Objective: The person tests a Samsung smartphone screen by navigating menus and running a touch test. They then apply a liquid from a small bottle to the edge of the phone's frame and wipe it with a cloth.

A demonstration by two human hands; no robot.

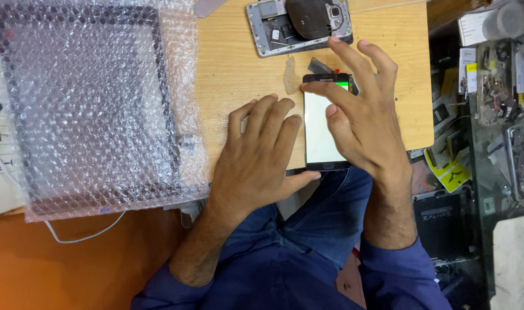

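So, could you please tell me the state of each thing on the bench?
Screen panel: flat on the board, lit white, under both hands.
Phone frame: opened, insides exposed.
Bubble wrap: laid over a dark frame.
Left hand: flat, fingers spread.
Right hand: fingertips on the panel.

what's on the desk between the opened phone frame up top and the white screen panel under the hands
In the head view, a small dark flat piece lies between the opened phone frame and the screen panel, beside the right hand's fingers.
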